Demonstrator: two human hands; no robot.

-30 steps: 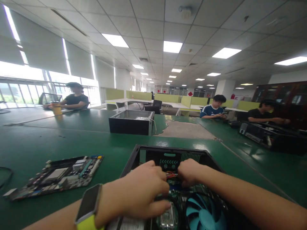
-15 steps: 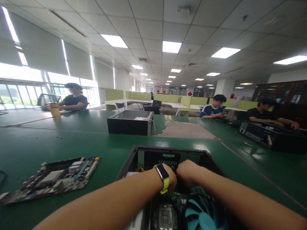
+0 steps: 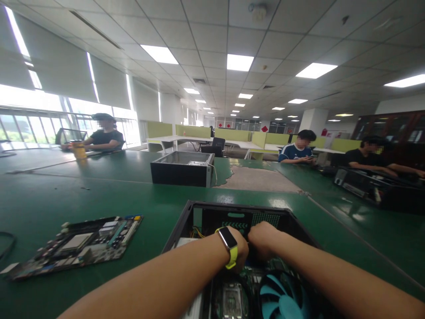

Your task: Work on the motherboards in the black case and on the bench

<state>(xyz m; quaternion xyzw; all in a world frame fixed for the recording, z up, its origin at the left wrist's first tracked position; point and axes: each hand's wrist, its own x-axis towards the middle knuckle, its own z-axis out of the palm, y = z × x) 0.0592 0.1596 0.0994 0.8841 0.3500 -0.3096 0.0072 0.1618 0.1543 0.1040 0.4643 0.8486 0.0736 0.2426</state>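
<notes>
Green covering on the table (image 3: 159, 204) spreads around both hands, and directly beneath them sits an open computer case (image 3: 212, 215). The person's left hand (image 3: 240, 249) reaches into it, fingers hidden beyond the wrist; just beside it the right hand (image 3: 263, 237) is bent inward, its fingertips also out of sight, so whether either grasps anything cannot be told. Working so close together with the fingertips covered could let one hand knock the other and jar a part below. Yellow wires (image 3: 198, 232), left of the grip and past the forearm, could snag on the watch (image 3: 228, 238) if that arm lifts sharply, tugging a plug loose. Nearer the body than the right hand, a blue fan (image 3: 286, 305) could have a blade bent by a dropped forearm. Well left of the grip, a circuit board (image 3: 79, 244) risks scraping only from a wide elbow swing.
</notes>
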